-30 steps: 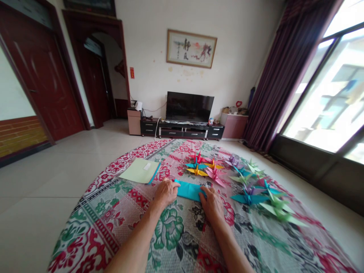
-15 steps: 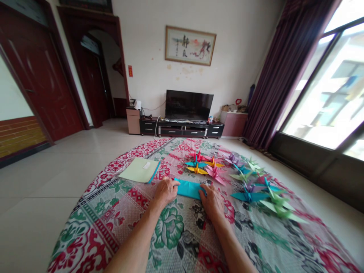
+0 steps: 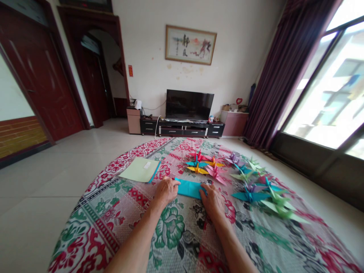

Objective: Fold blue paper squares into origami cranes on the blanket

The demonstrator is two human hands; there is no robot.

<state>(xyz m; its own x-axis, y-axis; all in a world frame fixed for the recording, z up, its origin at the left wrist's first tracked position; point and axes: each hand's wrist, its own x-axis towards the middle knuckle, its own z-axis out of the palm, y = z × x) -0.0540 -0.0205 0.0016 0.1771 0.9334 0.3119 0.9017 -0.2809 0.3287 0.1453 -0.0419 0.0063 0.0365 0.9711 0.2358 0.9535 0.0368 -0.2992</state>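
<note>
A folded strip of blue origami paper (image 3: 190,189) lies flat on the patterned tablecloth (image 3: 119,223) in front of me. My left hand (image 3: 167,189) grips its left end, thumb and fingers drawn together at the edge. At the right end, my right hand (image 3: 212,198) has its fingers curled onto the paper, and they partly hide that corner. Left of the strip sits a stack of square paper (image 3: 139,170), pale green on top with blue showing beneath. Folded paper cranes stand to the right, among them a yellow crane (image 3: 197,170), a pink crane (image 3: 216,173) and a blue crane (image 3: 250,195).
More cranes, such as a light green crane (image 3: 280,204), spread along the right side of the round table. Beyond the table are a low black TV cabinet (image 3: 182,131) with a television (image 3: 189,105), a purple curtain (image 3: 273,83) and a red door (image 3: 42,79).
Both hands keep their hold on the blue paper in nearly the same place. The whole view has shifted very slightly.
</note>
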